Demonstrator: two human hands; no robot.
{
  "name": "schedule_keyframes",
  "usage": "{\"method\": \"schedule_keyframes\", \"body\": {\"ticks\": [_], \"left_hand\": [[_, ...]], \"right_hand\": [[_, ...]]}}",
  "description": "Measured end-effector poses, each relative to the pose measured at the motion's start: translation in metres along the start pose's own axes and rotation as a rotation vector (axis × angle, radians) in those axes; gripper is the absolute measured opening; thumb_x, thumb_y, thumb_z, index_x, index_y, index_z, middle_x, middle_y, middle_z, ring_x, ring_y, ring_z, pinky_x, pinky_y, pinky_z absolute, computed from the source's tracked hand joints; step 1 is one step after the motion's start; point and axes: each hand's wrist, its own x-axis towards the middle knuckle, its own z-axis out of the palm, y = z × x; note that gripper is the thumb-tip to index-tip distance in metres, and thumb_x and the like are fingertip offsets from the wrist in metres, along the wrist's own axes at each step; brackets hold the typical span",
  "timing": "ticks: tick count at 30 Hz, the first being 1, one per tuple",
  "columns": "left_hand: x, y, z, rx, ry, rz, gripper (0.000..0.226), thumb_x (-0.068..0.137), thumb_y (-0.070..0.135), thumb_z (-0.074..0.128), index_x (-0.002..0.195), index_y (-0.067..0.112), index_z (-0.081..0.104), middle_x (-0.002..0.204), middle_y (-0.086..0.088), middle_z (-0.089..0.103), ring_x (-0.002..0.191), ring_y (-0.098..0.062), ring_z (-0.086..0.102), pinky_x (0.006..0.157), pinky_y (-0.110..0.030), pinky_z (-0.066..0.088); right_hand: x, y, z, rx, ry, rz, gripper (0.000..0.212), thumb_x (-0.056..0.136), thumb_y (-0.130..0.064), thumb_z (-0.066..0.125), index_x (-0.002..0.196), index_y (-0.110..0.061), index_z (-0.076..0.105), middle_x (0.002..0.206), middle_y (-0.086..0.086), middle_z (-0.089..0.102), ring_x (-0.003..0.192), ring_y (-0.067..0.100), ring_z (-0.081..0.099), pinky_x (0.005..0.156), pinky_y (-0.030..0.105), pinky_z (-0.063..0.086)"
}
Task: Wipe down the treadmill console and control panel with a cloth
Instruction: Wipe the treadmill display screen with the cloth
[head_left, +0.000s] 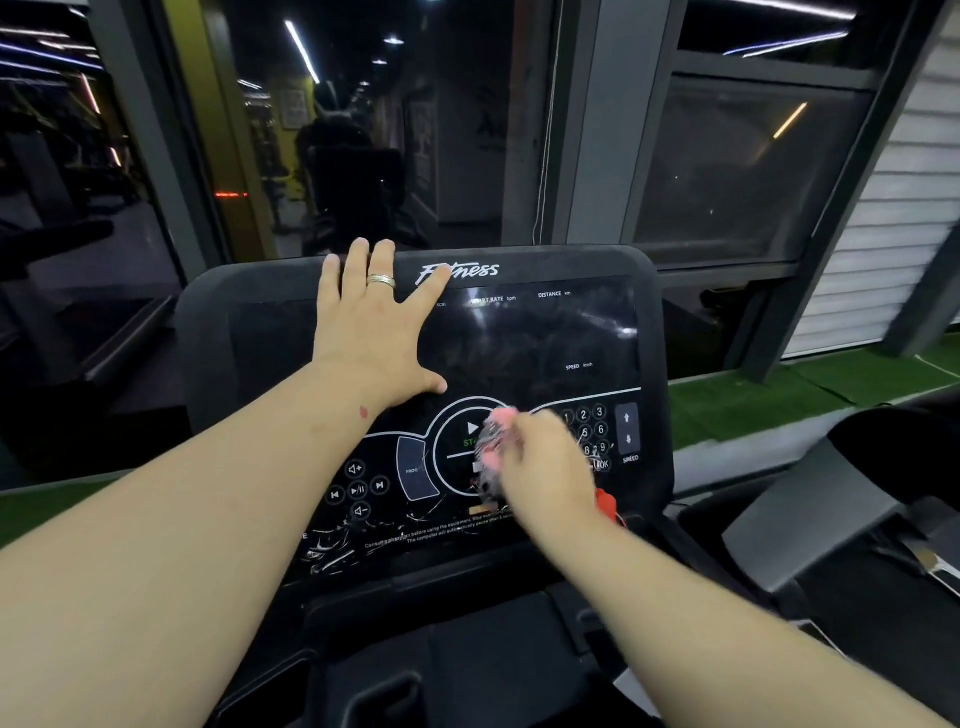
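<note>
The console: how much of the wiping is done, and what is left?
Done: cannot tell; the screen shows only glare and smears. In hand: the right hand holds a cloth on the start button area, blurred, while the left hand lies flat on the console. Left, probably: the media buttons, the scuffed lower edge, the keypad.

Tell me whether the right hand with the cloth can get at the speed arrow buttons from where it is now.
Probably yes. The right hand grips the cloth over the start button, and the speed arrow buttons lie just to its right on the same panel, uncovered, with nothing between.
</note>
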Motion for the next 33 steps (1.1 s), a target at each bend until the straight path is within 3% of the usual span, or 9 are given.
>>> {"method": "schedule_keyframes", "body": {"ticks": [3,5,8,12,14,18,24,28,33], "left_hand": [[-0.001,-0.001,-0.001,0.001,-0.003,0.001,0.129,0.059,0.088,0.07,0.158,0.048,-0.002,0.168,-0.018,0.0,0.155,-0.039,-0.007,0.125,-0.056,-0.002],[-0.001,-0.002,-0.002,0.002,-0.008,0.006,0.128,0.06,0.088,0.07,0.158,0.048,-0.002,0.168,-0.018,-0.001,0.155,-0.039,-0.008,0.125,-0.056,-0.001],[-0.001,0.002,-0.002,-0.003,-0.021,-0.006,0.129,0.059,0.087,0.071,0.158,0.048,-0.002,0.168,-0.019,-0.001,0.155,-0.04,-0.009,0.125,-0.057,-0.001],[-0.001,0.002,-0.002,-0.006,-0.019,-0.007,0.13,0.059,0.087,0.071,0.158,0.048,-0.002,0.168,-0.019,-0.001,0.155,-0.04,-0.009,0.125,-0.057,-0.002],[-0.002,0.0,-0.003,0.001,-0.017,0.0,0.13,0.059,0.088,0.07,0.158,0.048,-0.003,0.168,-0.019,-0.001,0.155,-0.039,-0.008,0.125,-0.057,-0.001],[-0.001,0.002,-0.003,0.002,-0.023,-0.006,0.13,0.059,0.087,0.071,0.158,0.047,-0.002,0.168,-0.02,-0.002,0.155,-0.04,-0.009,0.125,-0.057,-0.001],[-0.002,0.001,0.0,0.0,0.004,0.0,0.132,0.057,0.088,0.072,0.159,0.047,0.0,0.167,-0.021,0.003,0.155,-0.041,-0.005,0.125,-0.058,0.001],[0.0,0.004,-0.001,-0.011,-0.015,-0.015,0.132,0.057,0.085,0.075,0.159,0.046,0.0,0.167,-0.021,0.0,0.155,-0.042,-0.007,0.125,-0.058,-0.001],[-0.002,0.002,-0.001,-0.009,-0.007,-0.007,0.132,0.057,0.086,0.074,0.159,0.047,0.0,0.167,-0.02,0.001,0.155,-0.041,-0.006,0.125,-0.057,0.0]], "right_hand": [[0.0,0.007,-0.008,-0.076,-0.125,-0.127,0.02,0.096,-0.026,0.053,0.108,-0.025,0.07,0.094,-0.004,0.05,0.095,0.027,0.062,0.079,0.036,0.048],[0.024,0.022,-0.025,-0.101,-0.031,0.001,0.022,0.096,-0.023,0.051,0.104,-0.019,0.071,0.094,0.0,0.052,0.09,0.028,0.06,0.074,0.035,0.044],[0.019,0.021,-0.022,-0.023,0.103,0.145,0.026,0.097,-0.023,0.054,0.119,-0.024,0.07,0.1,0.002,0.054,0.091,0.029,0.06,0.076,0.036,0.043],[-0.024,-0.005,0.009,-0.051,-0.115,-0.167,0.036,0.094,-0.029,0.063,0.129,-0.034,0.065,0.102,-0.001,0.055,0.098,0.028,0.063,0.083,0.039,0.051],[-0.01,0.011,-0.004,-0.055,-0.151,-0.144,0.037,0.096,-0.028,0.058,0.131,-0.036,0.064,0.099,-0.004,0.052,0.098,0.025,0.063,0.084,0.037,0.05],[-0.001,0.036,-0.008,-0.029,0.088,0.128,0.031,0.098,-0.024,0.053,0.126,-0.027,0.067,0.103,0.001,0.056,0.099,0.029,0.063,0.082,0.038,0.047],[-0.013,0.032,0.004,-0.077,-0.033,-0.104,0.025,0.098,-0.022,0.054,0.118,-0.026,0.069,0.094,-0.002,0.051,0.088,0.027,0.062,0.071,0.035,0.046],[-0.007,0.041,0.0,0.001,0.124,0.117,0.028,0.098,-0.022,0.054,0.122,-0.022,0.068,0.097,-0.002,0.053,0.096,0.028,0.061,0.08,0.037,0.046],[-0.023,0.02,0.011,-0.024,-0.046,-0.097,0.031,0.095,-0.025,0.058,0.124,-0.029,0.067,0.098,-0.001,0.053,0.092,0.028,0.061,0.078,0.037,0.048]]}}
